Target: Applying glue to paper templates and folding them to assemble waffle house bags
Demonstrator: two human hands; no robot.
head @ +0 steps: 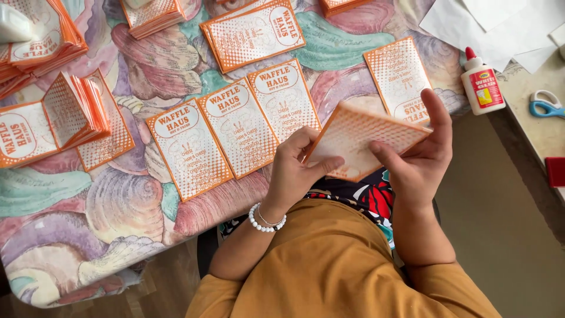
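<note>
**Both hands hold a folded orange-and-white paper sleeve above the near edge of the surface**

A person in a mustard top sits at a surface point(70, 235) covered by a pastel shell-patterned cloth. The left hand point(294, 171), with a white bead bracelet point(266, 221) at the wrist, pinches the left side of a paper sleeve point(359, 141), thumb on top and fingers curled underneath. The right hand point(421, 159) grips the right side, thumb across the near face and index finger raised along the far edge. Both hands are closed on the sleeve, which is lifted clear of the surface, just over the person's lap, tilted with its dotted back showing.

On the surface just left of the hands, three flat printed sleeves point(235, 126) lie side by side, touching, fanned at a slant. A fourth point(399, 76) lies alone just beyond the right hand. More lie farther off, and stacks point(76, 112) of the same orange-edged pieces stand at the far left. At the right, on a separate pale ledge, a glue bottle point(482, 85) with a red cap stands upright, with blue-handled scissors point(546, 105) near it and white sheets point(482, 20) beyond.

The step in hand looks like pressing or creasing one sleeve after folding. The next move probably calls for a firm pinch along the edge, then laying the piece down flat beside the row without disturbing the others.
</note>
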